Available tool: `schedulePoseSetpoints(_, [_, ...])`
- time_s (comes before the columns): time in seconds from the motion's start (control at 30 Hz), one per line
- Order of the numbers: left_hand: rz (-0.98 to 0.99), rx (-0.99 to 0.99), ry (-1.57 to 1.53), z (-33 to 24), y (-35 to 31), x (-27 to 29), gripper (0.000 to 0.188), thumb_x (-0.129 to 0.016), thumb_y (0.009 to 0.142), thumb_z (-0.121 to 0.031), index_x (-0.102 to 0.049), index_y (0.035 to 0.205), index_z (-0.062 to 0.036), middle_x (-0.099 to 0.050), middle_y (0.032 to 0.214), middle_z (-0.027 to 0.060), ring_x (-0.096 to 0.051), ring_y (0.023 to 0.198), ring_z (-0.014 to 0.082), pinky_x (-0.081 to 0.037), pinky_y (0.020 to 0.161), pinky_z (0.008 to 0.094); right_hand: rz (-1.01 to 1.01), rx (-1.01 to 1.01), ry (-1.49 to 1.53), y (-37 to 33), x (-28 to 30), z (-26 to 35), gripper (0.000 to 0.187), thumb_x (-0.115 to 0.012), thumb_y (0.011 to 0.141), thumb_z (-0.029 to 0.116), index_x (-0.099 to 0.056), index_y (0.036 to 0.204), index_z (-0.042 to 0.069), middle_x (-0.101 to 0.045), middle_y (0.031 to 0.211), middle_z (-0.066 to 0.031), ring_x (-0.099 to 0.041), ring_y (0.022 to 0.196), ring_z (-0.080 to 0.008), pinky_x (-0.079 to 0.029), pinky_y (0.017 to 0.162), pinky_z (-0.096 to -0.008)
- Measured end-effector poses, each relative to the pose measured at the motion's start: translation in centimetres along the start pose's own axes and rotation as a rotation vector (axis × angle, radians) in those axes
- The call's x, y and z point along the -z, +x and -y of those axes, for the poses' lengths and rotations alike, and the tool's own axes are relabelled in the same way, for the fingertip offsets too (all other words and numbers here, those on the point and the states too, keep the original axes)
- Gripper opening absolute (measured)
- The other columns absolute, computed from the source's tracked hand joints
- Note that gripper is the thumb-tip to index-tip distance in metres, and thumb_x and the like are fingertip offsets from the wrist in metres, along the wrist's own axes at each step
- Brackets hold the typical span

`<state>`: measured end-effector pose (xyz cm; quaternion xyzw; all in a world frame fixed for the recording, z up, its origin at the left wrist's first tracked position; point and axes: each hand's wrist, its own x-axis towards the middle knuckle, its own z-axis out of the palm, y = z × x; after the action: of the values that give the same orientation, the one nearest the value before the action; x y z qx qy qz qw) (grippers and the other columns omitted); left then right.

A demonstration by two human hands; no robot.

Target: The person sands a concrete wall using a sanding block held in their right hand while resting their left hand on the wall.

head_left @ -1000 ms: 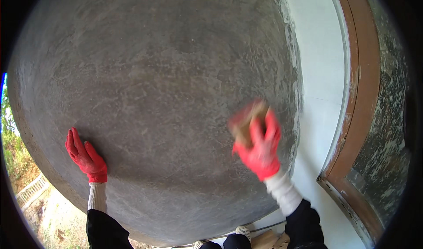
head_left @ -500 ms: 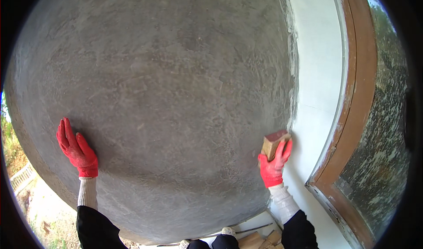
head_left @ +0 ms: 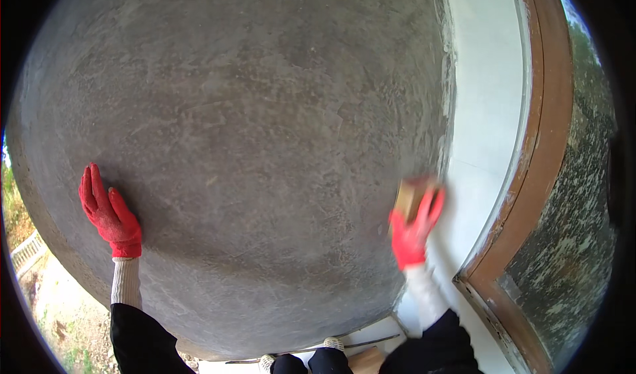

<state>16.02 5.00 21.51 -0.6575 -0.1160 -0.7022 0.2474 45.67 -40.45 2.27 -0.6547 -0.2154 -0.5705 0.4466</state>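
The left hand (head_left: 109, 215) lies open and flat on the grey wall (head_left: 252, 142), fingers spread, low at its left side — a brace, it seems. Across the rough grey render, the right hand (head_left: 412, 231) grips a tan block (head_left: 409, 198), pressed against the wall at its right edge, just beside the white strip (head_left: 487, 109) and brown frame (head_left: 553, 142). The hand is blurred — the rubbing step looks under way. The next stroke calls for even pressure and keeping the block off the white strip.
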Motion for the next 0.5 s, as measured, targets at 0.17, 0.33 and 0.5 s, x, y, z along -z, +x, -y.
schedulePoseSetpoints(0.17, [0.016, -0.006, 0.010, 0.3, 0.5, 0.5, 0.053, -0.045, 0.102, -0.016, -0.045, 0.154, -0.0025, -0.045, 0.158, 0.0152, -0.037, 0.147, 0.0345, -0.025, 0.123, 0.0462, 0.060, 0.008, 0.009, -3.2, 0.2, -1.0, 0.098, -0.086, 0.077, 0.030, -0.036, 0.158, 0.007, -0.022, 0.160, -0.0313, -0.031, 0.143, -0.0547, -0.035, 0.113, -0.0607])
schedulePoseSetpoints(0.33, [0.014, 0.030, -0.023, 0.5, 1.0, 1.0, 0.053, -0.044, 0.102, -0.016, -0.046, 0.154, -0.0028, -0.044, 0.158, 0.0149, -0.037, 0.147, 0.0342, -0.025, 0.122, 0.0459, -0.044, 0.007, -0.023, 22.8, -1.1, 2.3, 0.089, -0.079, 0.082, 0.040, -0.041, 0.156, 0.010, -0.031, 0.157, -0.0295, -0.035, 0.142, -0.0491, -0.036, 0.115, -0.0542])
schedulePoseSetpoints(0.5, [-0.002, 0.029, -0.009, 0.6, 1.6, 1.5, 0.053, -0.044, 0.103, -0.017, -0.046, 0.153, -0.0025, -0.045, 0.158, 0.0151, -0.037, 0.147, 0.0340, -0.026, 0.121, 0.0457, -0.072, -0.026, -0.037, 23.6, -1.1, 2.9, 0.090, -0.079, 0.082, 0.044, -0.041, 0.156, 0.010, -0.031, 0.158, -0.0295, -0.035, 0.142, -0.0484, -0.035, 0.116, -0.0533])
